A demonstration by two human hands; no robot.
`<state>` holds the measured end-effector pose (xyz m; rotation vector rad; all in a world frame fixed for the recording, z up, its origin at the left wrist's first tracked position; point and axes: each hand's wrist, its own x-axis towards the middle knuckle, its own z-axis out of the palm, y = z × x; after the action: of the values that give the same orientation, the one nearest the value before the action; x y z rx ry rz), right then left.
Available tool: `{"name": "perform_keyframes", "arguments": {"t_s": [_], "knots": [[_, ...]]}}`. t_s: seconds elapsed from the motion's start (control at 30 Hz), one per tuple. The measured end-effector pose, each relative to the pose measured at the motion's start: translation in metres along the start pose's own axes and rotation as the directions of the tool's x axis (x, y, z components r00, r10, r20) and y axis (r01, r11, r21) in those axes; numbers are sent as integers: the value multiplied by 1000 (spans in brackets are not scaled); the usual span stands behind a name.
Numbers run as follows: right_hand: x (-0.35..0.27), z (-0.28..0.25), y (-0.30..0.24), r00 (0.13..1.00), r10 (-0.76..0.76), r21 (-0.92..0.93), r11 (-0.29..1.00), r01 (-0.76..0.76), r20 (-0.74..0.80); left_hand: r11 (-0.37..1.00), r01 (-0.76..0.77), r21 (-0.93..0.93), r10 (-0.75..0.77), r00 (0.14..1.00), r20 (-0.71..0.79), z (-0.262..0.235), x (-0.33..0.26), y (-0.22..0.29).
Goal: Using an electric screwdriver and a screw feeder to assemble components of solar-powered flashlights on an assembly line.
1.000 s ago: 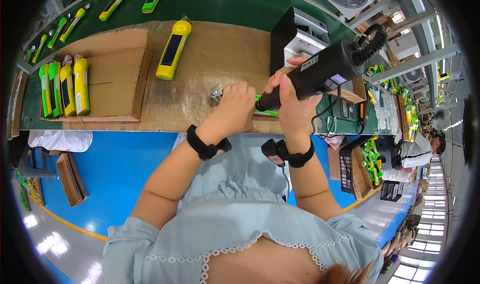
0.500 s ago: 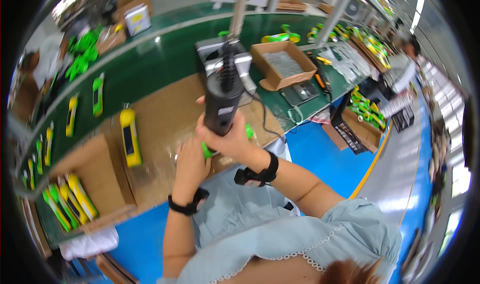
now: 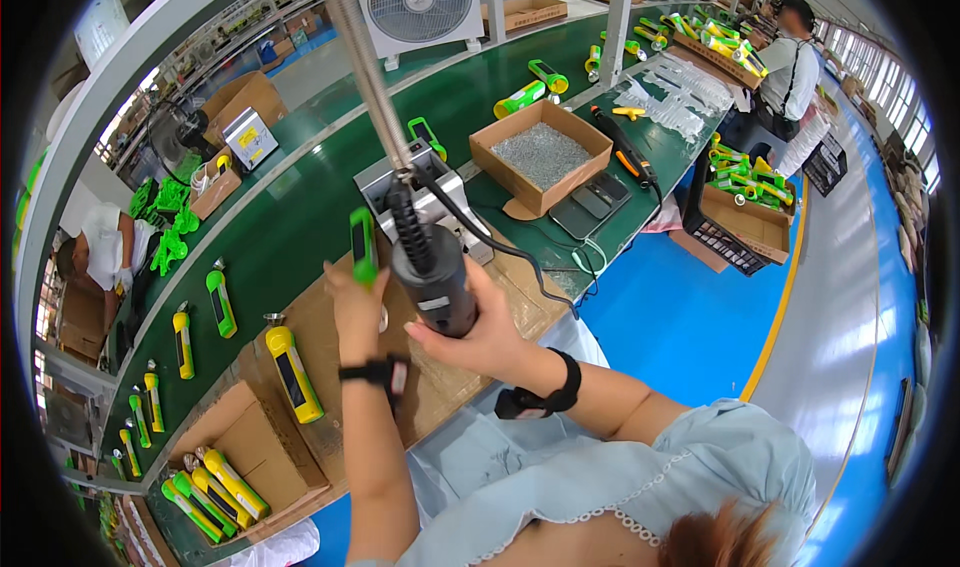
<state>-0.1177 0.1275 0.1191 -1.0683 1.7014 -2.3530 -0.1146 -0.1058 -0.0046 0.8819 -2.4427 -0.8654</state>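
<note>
My right hand [image 3: 485, 327] is wrapped around a black electric screwdriver [image 3: 440, 282], which hangs upright from a coiled cord and spring. Left of it, my left hand [image 3: 357, 312], slightly blurred, grips a green flashlight-like lamp [image 3: 363, 247] with a dark panel; part of the lamp is hidden by the fingers. Both hands are above a cardboard sheet [image 3: 520, 307] on the bench. On that sheet, to the left, lies a yellow lamp [image 3: 294, 375] with a dark panel. Behind the screwdriver stands a silver metal device [image 3: 455, 192].
An open box of small screws [image 3: 543, 157] stands at the back right beside a dark flat scale-like device [image 3: 592, 205] and an orange-black screwdriver [image 3: 625, 149]. At left, a carton [image 3: 270, 437] adjoins several lamps. More lamps lie along the green conveyor [image 3: 300, 182]. Co-workers [image 3: 790, 77] are farther off.
My left hand has come away from the screwdriver, moving up and left with the green lamp. My right hand and the screwdriver have shifted slightly lower. The head view has turned.
</note>
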Motion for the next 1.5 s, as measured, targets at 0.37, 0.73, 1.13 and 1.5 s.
{"name": "perform_keyframes", "arguments": {"t_s": [0.37, 0.73, 1.13, 1.5], "knots": [[41, -54, 41, 973, -127, 18, 991, 133, -193, 761, 288, 582, -44, 917, -397, -69, -71, -32], [122, -43, 36, 955, -245, 229, 932, 279, -166, 961, -48, 274, 4, 987, 158, -82, -156, 31], [98, -28, 40, 986, -165, 128, 978, 162, 16, 865, -474, 164, 465, 880, 94, -19, -148, 65], [44, -38, 23, 992, -100, 132, 987, 90, 73, 775, -424, 468, 485, 874, -10, 11, -151, 63]]}}
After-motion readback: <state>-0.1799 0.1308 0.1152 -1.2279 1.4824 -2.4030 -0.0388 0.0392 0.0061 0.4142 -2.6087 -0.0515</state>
